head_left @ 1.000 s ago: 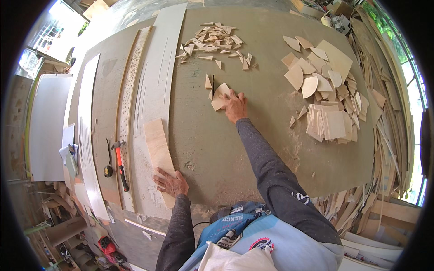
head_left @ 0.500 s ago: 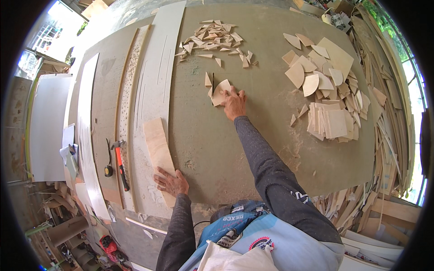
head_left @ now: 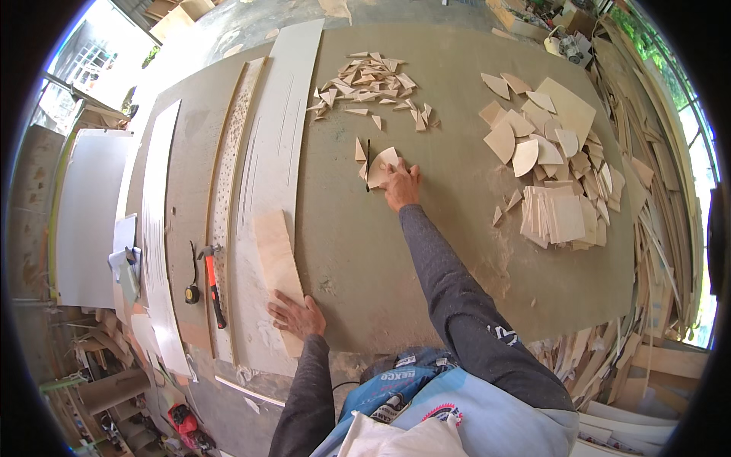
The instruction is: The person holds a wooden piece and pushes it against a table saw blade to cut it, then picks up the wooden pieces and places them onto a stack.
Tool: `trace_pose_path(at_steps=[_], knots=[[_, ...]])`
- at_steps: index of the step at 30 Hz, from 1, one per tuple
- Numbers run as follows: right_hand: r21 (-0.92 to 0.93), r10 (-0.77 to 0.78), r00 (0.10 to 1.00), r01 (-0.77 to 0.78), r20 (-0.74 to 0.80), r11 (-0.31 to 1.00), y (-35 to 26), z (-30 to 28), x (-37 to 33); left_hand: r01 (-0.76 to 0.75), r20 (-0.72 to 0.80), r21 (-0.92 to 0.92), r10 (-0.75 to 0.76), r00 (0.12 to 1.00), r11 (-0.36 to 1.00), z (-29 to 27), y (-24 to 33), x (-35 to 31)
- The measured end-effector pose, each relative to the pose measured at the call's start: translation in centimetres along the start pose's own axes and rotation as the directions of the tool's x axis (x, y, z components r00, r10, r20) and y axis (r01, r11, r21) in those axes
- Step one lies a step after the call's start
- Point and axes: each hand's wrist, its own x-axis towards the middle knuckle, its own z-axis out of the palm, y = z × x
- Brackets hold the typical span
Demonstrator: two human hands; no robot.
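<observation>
My right hand (head_left: 401, 185) presses its bent fingertips on a pale fan-shaped piece of plywood (head_left: 382, 162), mid-table. Along the left side of that piece runs a thin black line (head_left: 368, 164); whether it is a slot, a blade or a stick I cannot tell. Left of the line lies a small wooden wedge (head_left: 360, 150). Nearer to me, my left hand (head_left: 298, 314) rests flat, fingers spread, on the lower end of a plywood strip (head_left: 272, 244). This strip overlaps the edge of a long white board (head_left: 263, 167).
Many thin wood wedges (head_left: 373, 80) are heaped at the back. A bigger pile of curved and square plywood pieces (head_left: 560, 213) covers the table's right. Left lie a hammer (head_left: 214, 286), a tape measure (head_left: 192, 294) and a long wooden rail (head_left: 228, 152). Wood offcuts (head_left: 647, 183) stack beyond the right edge.
The whole view has shifted slightly down and right. The fan-shaped piece has moved a little off the black line, showing its lower end. My left hand stays on the strip.
</observation>
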Motion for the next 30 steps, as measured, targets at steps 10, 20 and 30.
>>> trace_pose_path(at_steps=[10,20,30], knots=[[-0.001,-0.019,1.0,0.019,-0.015,1.0,-0.1,-0.5,-0.2,0.009,0.022,-0.011,-0.009,1.0,1.0,-0.2,-0.1,-0.1],[-0.02,-0.05,0.999,0.049,-0.017,0.999,0.5,-0.6,-0.2,0.003,0.021,-0.007,-0.003,1.0,1.0,0.1,-0.2,0.0],[0.008,-0.134,0.989,0.134,0.054,0.991,1.2,-1.7,-1.5,0.008,0.025,0.011,-0.008,1.0,1.0,0.3,-0.2,0.0]])
